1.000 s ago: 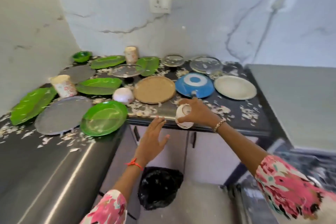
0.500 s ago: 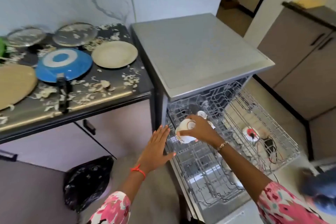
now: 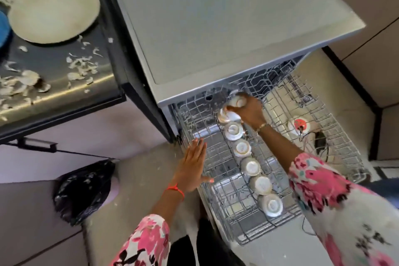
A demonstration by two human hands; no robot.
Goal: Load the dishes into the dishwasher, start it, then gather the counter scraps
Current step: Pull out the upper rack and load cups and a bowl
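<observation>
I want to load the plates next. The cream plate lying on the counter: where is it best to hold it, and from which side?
Pinch its rim. The cream plate lies flat, so only the edge offers a hold: thumb on top, fingers slid under. Come from its right, the dishwasher side. The blue plate crowds its left, and scraps lie in front.

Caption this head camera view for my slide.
Right hand holds a cup by upturned cups in the dishwasher rack.

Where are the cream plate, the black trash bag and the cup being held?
cream plate [image 3: 54, 12], head view, centre of its face.
black trash bag [image 3: 82, 190], head view, middle of the crumpled plastic.
held cup [image 3: 227, 115], head view, its white side wall.
</observation>
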